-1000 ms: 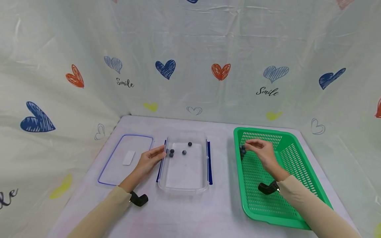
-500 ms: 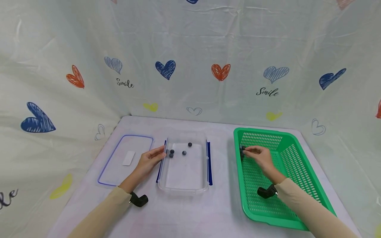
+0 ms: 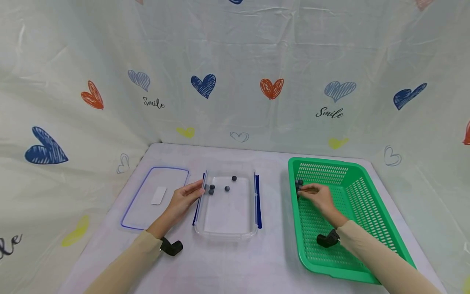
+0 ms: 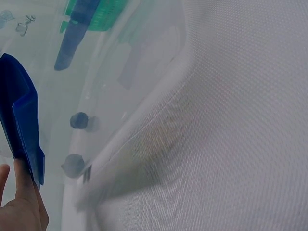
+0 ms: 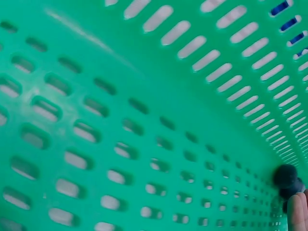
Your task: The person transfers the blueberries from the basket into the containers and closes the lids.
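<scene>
My left hand point(image 3: 185, 197) rests at the left side of a clear plastic box point(image 3: 225, 235), its fingers fairly straight. In the left wrist view those fingers touch the box's blue latch flap point(image 4: 26, 118). Several dark blueberries point(image 3: 227, 188) lie on the box floor, mostly toward its far left. My right hand point(image 3: 319, 199) reaches into a green slotted basket point(image 3: 330, 261), fingertips at a cluster of blueberries point(image 3: 300, 182) by the left wall. In the right wrist view my fingers point(image 5: 298, 214) are beside dark berries point(image 5: 285, 176); whether they pinch one is hidden.
A clear lid with a blue rim point(image 3: 126, 225) lies flat left of the box, a white rectangle point(image 3: 158, 195) on it. A second blue flap point(image 3: 259, 202) hangs at the box's right side. Behind the table point(image 3: 275, 253) hangs a heart-printed sheet point(image 3: 235, 114).
My right hand has shifted slightly nearer and lower along the basket's left wall, uncovering berries at the far end of the cluster. My left hand and the box have stayed put.
</scene>
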Demonstrator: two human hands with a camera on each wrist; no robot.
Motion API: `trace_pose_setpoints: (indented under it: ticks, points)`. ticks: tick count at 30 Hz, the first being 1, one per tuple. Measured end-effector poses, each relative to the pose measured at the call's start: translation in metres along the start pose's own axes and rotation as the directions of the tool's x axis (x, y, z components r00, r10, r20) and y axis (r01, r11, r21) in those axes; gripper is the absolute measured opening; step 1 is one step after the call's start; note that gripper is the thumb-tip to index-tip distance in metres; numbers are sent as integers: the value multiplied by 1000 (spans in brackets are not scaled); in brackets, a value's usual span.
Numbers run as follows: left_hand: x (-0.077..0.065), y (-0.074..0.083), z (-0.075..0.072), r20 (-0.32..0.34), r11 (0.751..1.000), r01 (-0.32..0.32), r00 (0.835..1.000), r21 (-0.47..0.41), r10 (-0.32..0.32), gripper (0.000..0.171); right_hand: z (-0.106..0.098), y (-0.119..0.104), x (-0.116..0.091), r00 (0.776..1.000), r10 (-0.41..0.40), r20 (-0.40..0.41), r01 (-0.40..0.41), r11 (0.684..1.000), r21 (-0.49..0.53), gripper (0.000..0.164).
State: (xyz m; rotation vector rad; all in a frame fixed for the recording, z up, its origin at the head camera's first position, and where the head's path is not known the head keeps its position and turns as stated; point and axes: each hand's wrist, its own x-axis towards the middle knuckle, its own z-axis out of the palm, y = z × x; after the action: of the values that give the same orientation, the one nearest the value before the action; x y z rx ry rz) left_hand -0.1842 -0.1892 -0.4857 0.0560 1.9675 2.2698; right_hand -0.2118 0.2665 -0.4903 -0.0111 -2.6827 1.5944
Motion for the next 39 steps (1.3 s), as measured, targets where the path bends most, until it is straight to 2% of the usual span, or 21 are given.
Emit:
trace_pose_setpoints:
  ticks: [11, 22, 39]
  points:
    - [-1, 1, -1, -10, 1000, 6, 1000, -1, -6, 54, 7, 3, -1, 999, -44, 3, 44, 995, -95, 26]
    - [0, 2, -2, 2, 1000, 23, 1000, -6, -23, 54, 10, 4, 0, 998, -59, 10, 60, 993, -101, 23]
    - [1, -1, -3, 9, 1000, 13, 1000, -7, -13, 55, 10, 8, 2, 997, -71, 14, 72, 991, -114, 19]
